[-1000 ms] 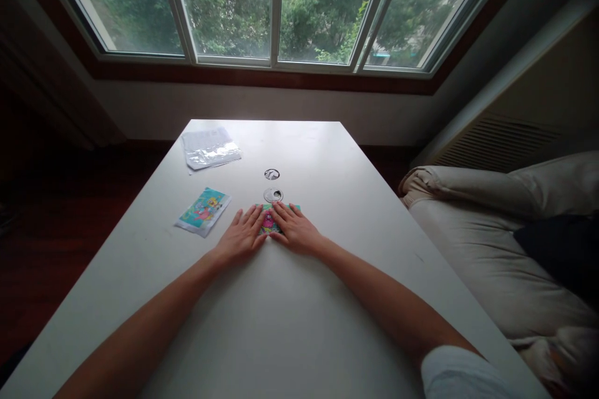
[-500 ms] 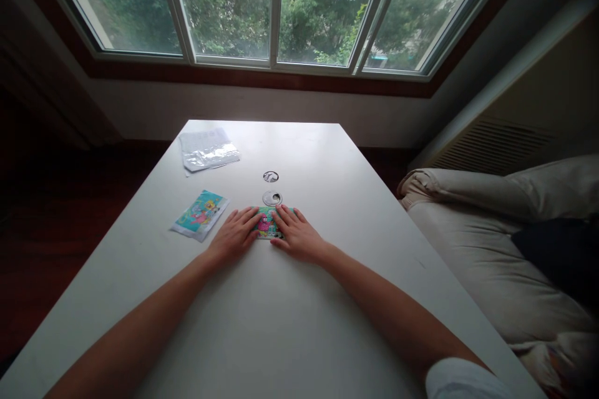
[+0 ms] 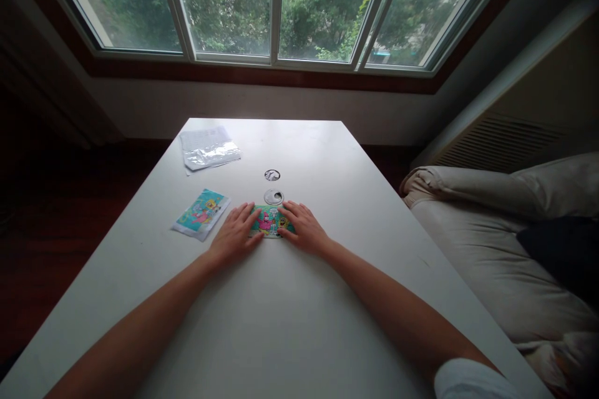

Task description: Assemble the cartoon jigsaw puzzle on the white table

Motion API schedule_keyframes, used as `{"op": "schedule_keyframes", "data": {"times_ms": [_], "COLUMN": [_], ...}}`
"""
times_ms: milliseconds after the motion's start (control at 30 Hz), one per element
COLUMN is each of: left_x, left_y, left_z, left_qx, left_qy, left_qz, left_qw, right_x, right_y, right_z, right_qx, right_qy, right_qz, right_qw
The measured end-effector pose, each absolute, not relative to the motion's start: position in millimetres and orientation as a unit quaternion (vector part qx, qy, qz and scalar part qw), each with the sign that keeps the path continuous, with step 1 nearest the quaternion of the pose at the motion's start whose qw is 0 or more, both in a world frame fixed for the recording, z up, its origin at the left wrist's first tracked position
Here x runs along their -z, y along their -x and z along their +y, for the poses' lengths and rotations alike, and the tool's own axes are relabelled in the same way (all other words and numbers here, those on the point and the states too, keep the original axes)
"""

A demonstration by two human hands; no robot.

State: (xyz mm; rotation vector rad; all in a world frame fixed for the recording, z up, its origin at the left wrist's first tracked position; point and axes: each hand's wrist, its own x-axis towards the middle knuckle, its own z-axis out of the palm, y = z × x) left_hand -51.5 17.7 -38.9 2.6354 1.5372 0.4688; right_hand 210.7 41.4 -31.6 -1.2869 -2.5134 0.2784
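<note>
A small rectangular cartoon picture [image 3: 268, 222], teal with pink and yellow figures, lies flat on the white table. Over its left end rests my left hand [image 3: 236, 229], fingers stretched out and open. My right hand [image 3: 306, 227] lies open across the right end, fingertips on the picture. Both hands cover its sides, while the middle shows between them. Just beyond its far edge sits a grey-white oval piece [image 3: 268, 197], with a smaller black-and-white disc [image 3: 272, 175] farther off. A similar teal cartoon sheet in a clear sleeve [image 3: 202, 212] lies left of my left hand.
Clear plastic packaging [image 3: 210, 148] lies at the table's [image 3: 281, 324] far left corner. A beige sofa [image 3: 472, 262] with a dark cushion stands along the right side. Past the far edge are a wall and a wide window [image 3: 276, 12].
My right hand has slid to the right and my left hand slightly left, so more of the picture's middle shows. The other things on the table lie as before.
</note>
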Motion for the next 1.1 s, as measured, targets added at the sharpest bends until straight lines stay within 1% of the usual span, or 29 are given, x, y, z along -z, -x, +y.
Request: {"op": "schedule_keyframes", "data": {"times_ms": [333, 633, 900, 1100], "left_x": [23, 36, 28, 27], "left_y": [53, 55, 50, 44], "left_z": [14, 19, 14, 9], "left_qx": [-0.188, -0.142, -0.096, -0.086], "left_qy": [-0.847, -0.869, -0.913, -0.909], "left_qz": [0.493, 0.471, 0.39, 0.403], "left_qw": [0.068, 0.051, 0.07, 0.064], "right_x": [30, 35, 31, 30], "right_y": [-213, -213, -213, -208], "right_z": [40, 42, 41, 37], "right_qx": [-0.104, -0.088, -0.088, -0.081], "right_qy": [0.419, 0.415, 0.41, 0.415], "right_qz": [-0.889, -0.892, -0.894, -0.894], "right_qw": [0.157, 0.158, 0.159, 0.147]}}
